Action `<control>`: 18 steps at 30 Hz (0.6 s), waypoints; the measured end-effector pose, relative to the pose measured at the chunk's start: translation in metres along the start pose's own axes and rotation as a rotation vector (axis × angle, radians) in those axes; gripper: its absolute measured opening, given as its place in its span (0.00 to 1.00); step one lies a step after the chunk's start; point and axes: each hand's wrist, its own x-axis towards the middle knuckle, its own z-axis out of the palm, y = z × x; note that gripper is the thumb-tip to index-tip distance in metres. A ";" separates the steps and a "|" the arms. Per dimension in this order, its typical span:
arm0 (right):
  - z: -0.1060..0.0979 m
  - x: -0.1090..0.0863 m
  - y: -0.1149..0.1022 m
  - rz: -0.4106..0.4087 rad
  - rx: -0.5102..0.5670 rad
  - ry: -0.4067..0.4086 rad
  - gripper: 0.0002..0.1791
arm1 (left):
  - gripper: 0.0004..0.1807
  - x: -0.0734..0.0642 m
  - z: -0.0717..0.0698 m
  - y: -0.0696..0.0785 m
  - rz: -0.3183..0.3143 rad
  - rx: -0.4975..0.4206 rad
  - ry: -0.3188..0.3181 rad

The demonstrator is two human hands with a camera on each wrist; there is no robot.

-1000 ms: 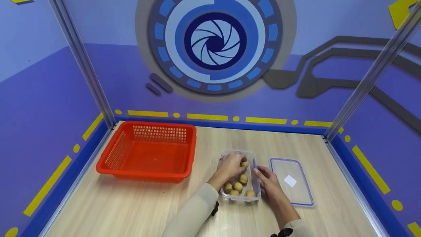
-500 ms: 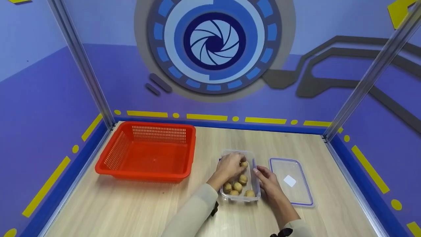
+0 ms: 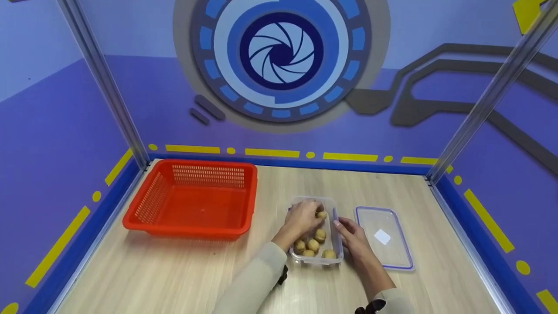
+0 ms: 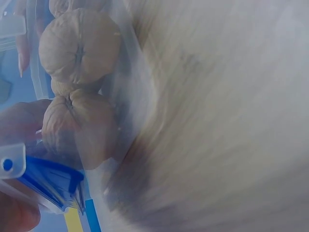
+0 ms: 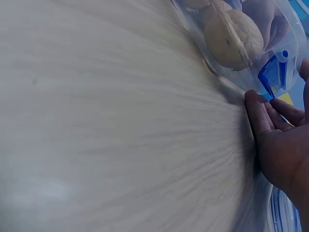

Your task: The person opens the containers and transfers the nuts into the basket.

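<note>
Several walnuts [image 3: 313, 245] lie in a clear plastic food container [image 3: 316, 261], mostly at its near end. My left hand [image 3: 303, 216] reaches in over the left wall and pinches a walnut [image 3: 321, 215] with curled fingers near the far end. Through the clear wall, the left wrist view shows walnuts [image 4: 79, 46] up close and a blue latch [image 4: 53, 179]. At the container's right side my right hand [image 3: 355, 240] rests with loosely straight fingers, its thumb at the rim. In the right wrist view, the fingers [image 5: 258, 113] extend low beside the container wall.
To the right lies the container's clear lid [image 3: 386, 218], edged in blue, with a white square label [image 3: 382, 237]. A red plastic basket [image 3: 187, 229] stands at the back left. Printed panels and metal posts enclose the wooden table [image 3: 174, 279] at the back and sides.
The head view has shifted slightly, so everything sits a little higher and further left in it. Both hands, the walnuts and the container keep their places relative to one another.
</note>
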 end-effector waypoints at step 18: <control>0.003 -0.002 -0.002 0.016 -0.008 -0.006 0.33 | 0.09 -0.003 -0.002 -0.002 0.002 -0.027 0.021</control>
